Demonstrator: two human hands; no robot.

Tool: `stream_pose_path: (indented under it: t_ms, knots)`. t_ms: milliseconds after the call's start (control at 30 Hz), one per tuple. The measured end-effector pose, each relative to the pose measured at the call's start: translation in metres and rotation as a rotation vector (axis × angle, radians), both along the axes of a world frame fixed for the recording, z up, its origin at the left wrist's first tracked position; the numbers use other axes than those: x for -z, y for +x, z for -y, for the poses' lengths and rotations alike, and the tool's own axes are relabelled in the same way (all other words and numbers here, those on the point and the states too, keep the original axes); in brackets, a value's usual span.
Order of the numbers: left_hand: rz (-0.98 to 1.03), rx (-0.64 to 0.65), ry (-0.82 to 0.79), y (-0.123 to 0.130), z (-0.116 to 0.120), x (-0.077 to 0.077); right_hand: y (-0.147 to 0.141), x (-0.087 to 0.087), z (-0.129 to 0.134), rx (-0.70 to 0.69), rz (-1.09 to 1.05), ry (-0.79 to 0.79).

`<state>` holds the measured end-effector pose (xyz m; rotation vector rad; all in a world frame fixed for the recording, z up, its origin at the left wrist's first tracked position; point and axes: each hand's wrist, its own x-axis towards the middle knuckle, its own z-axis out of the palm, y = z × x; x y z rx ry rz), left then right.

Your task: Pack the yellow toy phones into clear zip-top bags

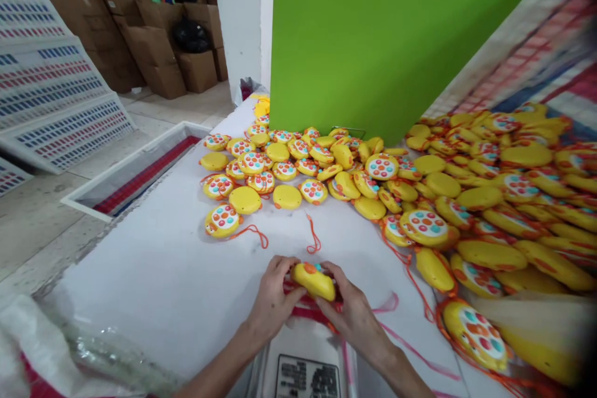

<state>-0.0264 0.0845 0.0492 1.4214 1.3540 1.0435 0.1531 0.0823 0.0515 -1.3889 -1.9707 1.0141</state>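
Note:
Both my left hand (276, 293) and my right hand (347, 301) grip one yellow toy (318, 283), holding it tilted on its edge between the fingertips. A bit of orange and teal shows on its upper side. Dark pink ribbon or cord (308, 313) lies under and behind my fingers; whether I hold any of it I cannot tell. Below my hands sits a clear-sided box (304, 348) with a printed black label. An orange cord loop (313, 237) lies on the white table (153, 286) just beyond the toy.
Many similar yellow toys with colored buttons (252, 163) spread across the far table, and a large heap (489, 199) rises at right. A green panel (373, 37) stands behind. Left are white crates (65, 74), a white-rimmed bin (140, 168) and cardboard boxes (158, 50). Plastic bags (28, 342) lie front left.

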Motion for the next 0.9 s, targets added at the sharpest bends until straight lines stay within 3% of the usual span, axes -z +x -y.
stream_pose_path:
  t_ms: [167,267,533,700,767,833,900]
  knots:
    - [0.128,0.065,-0.057,0.0,0.01,-0.018,-0.001,-0.003,0.009,0.018,-0.116,-0.022]
    - [0.072,0.044,-0.064,-0.004,0.016,-0.024,-0.003,-0.006,0.014,0.047,-0.163,-0.028]
    - [-0.212,0.185,0.332,-0.002,0.024,-0.026,-0.015,-0.027,0.018,-0.004,-0.057,0.187]
    - [-0.25,0.136,0.306,0.001,0.027,-0.036,-0.019,-0.034,0.018,-0.054,-0.023,0.201]
    - [-0.264,0.016,0.257,-0.001,0.028,-0.038,-0.014,-0.043,0.007,0.031,-0.023,0.179]
    - [-0.322,-0.089,0.264,-0.002,0.034,-0.035,-0.005,-0.056,-0.01,0.234,-0.118,0.127]
    - [-0.419,-0.044,0.356,0.001,0.045,-0.021,0.003,-0.067,-0.025,0.421,-0.299,0.05]
